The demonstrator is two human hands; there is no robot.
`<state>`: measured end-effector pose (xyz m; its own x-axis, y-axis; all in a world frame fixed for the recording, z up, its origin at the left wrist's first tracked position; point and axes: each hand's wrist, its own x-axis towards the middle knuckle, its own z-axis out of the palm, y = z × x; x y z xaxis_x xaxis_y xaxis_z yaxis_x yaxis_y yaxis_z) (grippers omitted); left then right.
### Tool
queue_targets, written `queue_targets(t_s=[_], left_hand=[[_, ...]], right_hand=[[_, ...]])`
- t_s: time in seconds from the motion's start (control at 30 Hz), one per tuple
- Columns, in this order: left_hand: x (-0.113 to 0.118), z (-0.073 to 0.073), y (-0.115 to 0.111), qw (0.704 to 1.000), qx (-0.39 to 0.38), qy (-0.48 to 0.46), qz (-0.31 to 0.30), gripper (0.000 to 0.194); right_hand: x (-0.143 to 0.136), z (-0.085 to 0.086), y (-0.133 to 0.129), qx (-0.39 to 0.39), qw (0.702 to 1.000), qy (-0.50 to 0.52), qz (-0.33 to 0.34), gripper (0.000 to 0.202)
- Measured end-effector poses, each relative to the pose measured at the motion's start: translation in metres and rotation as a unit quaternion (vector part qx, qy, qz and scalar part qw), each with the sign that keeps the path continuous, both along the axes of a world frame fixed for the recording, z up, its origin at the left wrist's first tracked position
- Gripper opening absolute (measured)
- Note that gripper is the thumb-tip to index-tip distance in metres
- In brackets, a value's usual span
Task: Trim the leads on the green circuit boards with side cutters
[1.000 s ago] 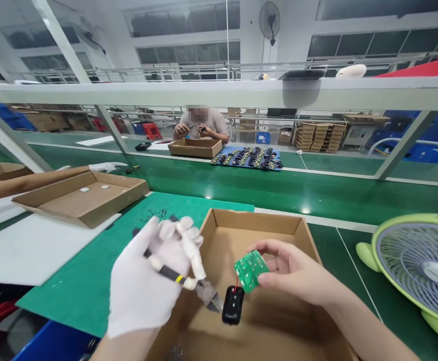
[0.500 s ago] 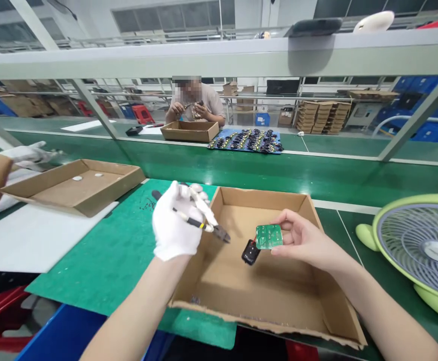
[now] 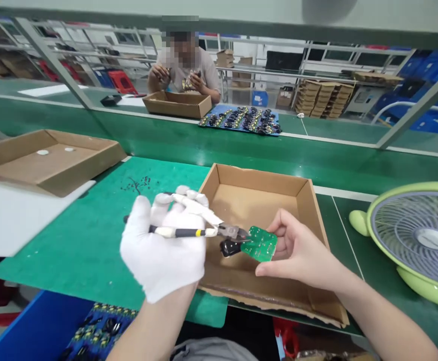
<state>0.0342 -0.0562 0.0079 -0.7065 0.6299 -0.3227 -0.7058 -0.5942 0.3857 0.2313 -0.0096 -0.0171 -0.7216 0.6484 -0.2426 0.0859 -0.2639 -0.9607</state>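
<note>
My left hand (image 3: 166, 240), in a white glove, is closed around a pair of cutting pliers (image 3: 188, 231) with white and black handles. The jaws touch or overlap the left edge of a green circuit board (image 3: 260, 243); which of the two I cannot tell. My bare right hand (image 3: 294, 245) pinches that board by its right side between thumb and fingers. A small black plastic part (image 3: 229, 247) hangs at the board's left, just under the jaws. All this is held above an open cardboard box (image 3: 249, 286).
A green mat (image 3: 71, 235) with dark clippings lies left. Beyond stands another cardboard tray (image 3: 49, 165) holding two white pieces. A green fan (image 3: 425, 240) stands right. A blue bin (image 3: 26, 331) of boards sits below. Across the bench, a person (image 3: 184, 70) works near a blue tray of parts (image 3: 241, 119).
The pliers have come right and level, up to the circuit board's left edge. The board has tilted in my right hand. My view has dipped, showing the blue bin's contents.
</note>
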Motion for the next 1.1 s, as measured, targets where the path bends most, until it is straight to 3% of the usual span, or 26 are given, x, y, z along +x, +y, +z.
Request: queue_targets(t_s=[0.1, 0.27, 0.43, 0.73, 0.87, 1.0, 1.1], left_hand=[[0.008, -0.009, 0.006, 1.0, 0.026, -0.002, 0.012, 0.034], [0.015, -0.021, 0.002, 0.999, 0.046, 0.0, 0.022, 0.038], [0.012, -0.022, 0.002, 1.0, 0.013, -0.017, 0.003, 0.04], [0.012, -0.022, 0.002, 1.0, 0.001, -0.027, -0.009, 0.037], [0.012, -0.023, 0.004, 0.999, 0.003, -0.045, -0.015, 0.037], [0.011, -0.026, 0.004, 0.998, 0.017, -0.05, -0.036, 0.035], [0.01, -0.026, 0.004, 0.998, 0.021, -0.054, -0.037, 0.034]], right_hand=[[-0.005, -0.003, -0.007, 0.052, 0.998, -0.031, 0.004, 0.063], [-0.01, -0.004, -0.01, 0.229, 0.968, -0.079, -0.062, 0.053], [-0.009, -0.006, -0.01, 0.28, 0.949, -0.074, -0.121, 0.055], [-0.005, -0.001, -0.006, 0.1, 0.994, 0.011, -0.052, 0.059], [-0.005, 0.002, -0.003, 0.052, 0.998, 0.02, -0.008, 0.061], [-0.005, 0.005, 0.0, 0.045, 0.999, -0.009, -0.012, 0.057], [-0.004, 0.005, 0.002, -0.011, 1.0, 0.015, 0.014, 0.053]])
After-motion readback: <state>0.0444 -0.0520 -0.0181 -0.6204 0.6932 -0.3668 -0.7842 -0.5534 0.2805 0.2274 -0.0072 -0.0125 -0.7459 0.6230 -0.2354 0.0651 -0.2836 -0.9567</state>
